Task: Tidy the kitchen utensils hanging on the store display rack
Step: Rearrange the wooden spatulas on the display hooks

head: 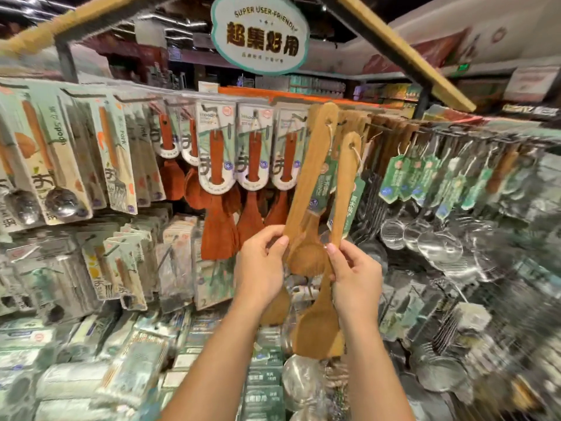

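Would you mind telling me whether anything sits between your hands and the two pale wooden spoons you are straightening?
Nothing visible does. The left hand already grips the longer spoon, and the right hand grips the shorter spoon. Both spoons hang in front of the rack.

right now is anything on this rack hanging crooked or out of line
Yes. The long wooden spoon leans left across the row instead of hanging straight, held by the left hand. The right hand holds the shorter wooden spatula beside it.

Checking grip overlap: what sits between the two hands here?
In the head view, the bowl of the longer wooden spoon hangs between the left hand and right hand, each gripping a spoon.
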